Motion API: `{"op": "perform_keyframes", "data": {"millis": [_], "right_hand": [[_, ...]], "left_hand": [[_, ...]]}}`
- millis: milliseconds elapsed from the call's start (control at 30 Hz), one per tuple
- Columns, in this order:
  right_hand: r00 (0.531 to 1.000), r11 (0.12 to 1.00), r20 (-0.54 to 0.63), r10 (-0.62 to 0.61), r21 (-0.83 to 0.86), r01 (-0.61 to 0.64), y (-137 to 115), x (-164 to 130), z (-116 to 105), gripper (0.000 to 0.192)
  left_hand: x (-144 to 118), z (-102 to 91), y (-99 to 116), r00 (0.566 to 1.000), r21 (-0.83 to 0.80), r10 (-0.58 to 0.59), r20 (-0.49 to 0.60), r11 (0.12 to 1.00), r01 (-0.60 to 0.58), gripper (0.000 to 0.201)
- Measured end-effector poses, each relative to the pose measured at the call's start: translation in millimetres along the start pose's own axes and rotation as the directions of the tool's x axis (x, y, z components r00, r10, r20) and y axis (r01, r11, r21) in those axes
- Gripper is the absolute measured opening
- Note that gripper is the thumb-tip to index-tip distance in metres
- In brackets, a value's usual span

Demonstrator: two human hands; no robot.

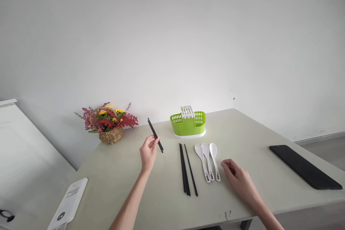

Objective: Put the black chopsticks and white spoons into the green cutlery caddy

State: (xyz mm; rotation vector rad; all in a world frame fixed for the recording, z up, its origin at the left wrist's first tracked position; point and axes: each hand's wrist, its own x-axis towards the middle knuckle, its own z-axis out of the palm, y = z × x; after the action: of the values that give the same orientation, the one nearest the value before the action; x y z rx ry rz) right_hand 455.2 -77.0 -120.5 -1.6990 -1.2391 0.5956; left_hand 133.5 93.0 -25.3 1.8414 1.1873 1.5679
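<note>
My left hand (150, 151) is closed around a pair of black chopsticks (155, 134), which it holds tilted above the table. To its right, several more black chopsticks (184, 172) lie lengthwise on the tabletop, one a little apart from the others. Beside them are three white spoons (206, 161) with bowls pointing away from me and small printed marks on the handle ends. My right hand (238, 178) rests on the table just right of the spoons, fingers curled in and holding nothing visible. Behind the cutlery stands a green cutlery holder (188, 128) with a white slotted top and white base.
A wicker basket (111, 136) of red and yellow flowers stands at the table's back left. At the right edge lies a flat black object (304, 167). A white printed card or box (68, 201) is at the near left. A wall rises behind the table (161, 194).
</note>
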Motion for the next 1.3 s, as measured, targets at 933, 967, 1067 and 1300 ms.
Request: {"op": "perform_keyframes", "data": {"millis": [933,967,1067,1300], "right_hand": [[0.996,0.993,0.062,-0.067,0.098,0.061,-7.9,-4.9,-3.2,0.042],[0.991,0.989,0.098,-0.088,0.125,0.075,-10.6,-6.4,-4.5,0.042],[0.963,0.973,0.226,-0.147,0.209,0.1,-18.7,-10.9,-8.7,0.044],[0.94,0.942,0.3,-0.163,0.331,0.058,-21.2,-11.1,-10.8,0.043]], "left_hand": [[-61.8,60.4,43.5,0.852,-0.588,-0.447,0.272,0.624,0.515,0.045],[-69.2,69.9,52.4,0.827,-0.614,-0.469,0.31,0.566,0.55,0.044],[-88.6,97.6,72.7,0.773,-0.657,-0.496,0.396,0.434,0.616,0.042],[-109.9,137.8,89.9,0.75,-0.661,-0.535,0.39,0.404,0.632,0.045]]}}
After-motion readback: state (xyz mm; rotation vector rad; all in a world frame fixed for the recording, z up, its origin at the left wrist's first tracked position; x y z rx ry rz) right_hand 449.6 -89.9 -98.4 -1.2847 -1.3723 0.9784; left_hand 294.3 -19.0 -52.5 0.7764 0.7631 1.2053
